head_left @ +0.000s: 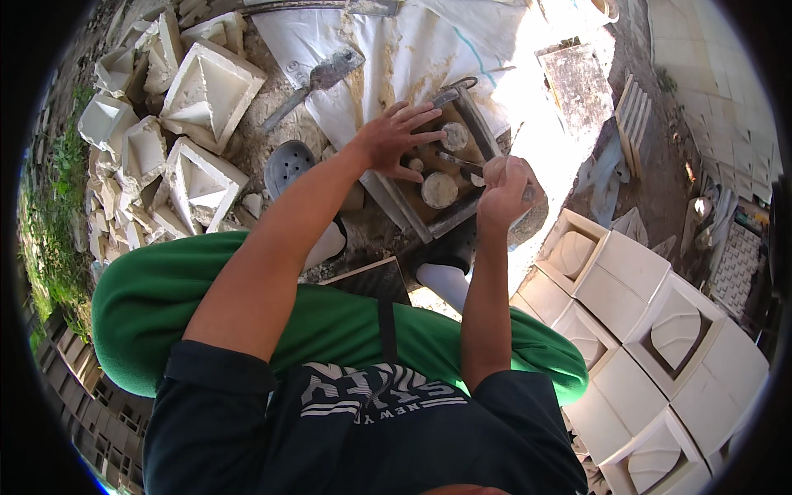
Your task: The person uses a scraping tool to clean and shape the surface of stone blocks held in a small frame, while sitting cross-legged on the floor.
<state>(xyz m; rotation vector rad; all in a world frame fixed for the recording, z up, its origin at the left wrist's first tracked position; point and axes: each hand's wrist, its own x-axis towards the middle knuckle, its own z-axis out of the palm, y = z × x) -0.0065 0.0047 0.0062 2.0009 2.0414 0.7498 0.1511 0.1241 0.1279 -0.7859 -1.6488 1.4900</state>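
Observation:
A rectangular mould frame point(403, 208) sits on the ground in front of me, with several round pale plugs point(440, 190) standing inside it. My left hand point(397, 140) has its fingers spread over the frame's left side, nothing gripped. At the right side, my right hand point(505, 191) is closed around a hand tool with a narrow metal blade point(459, 162). The blade points left into the mould, between the plugs. Its handle is mostly hidden by my fingers, so its exact kind cannot be made out.
A dirty trowel point(334, 69) lies on the white sheet point(404, 49) beyond the frame. Cast pale square blocks point(213, 95) and broken pieces are heaped at the left. Cream blocks with recessed shapes point(676, 334) stand in rows at the right. A grey clog point(290, 165) is left of the frame.

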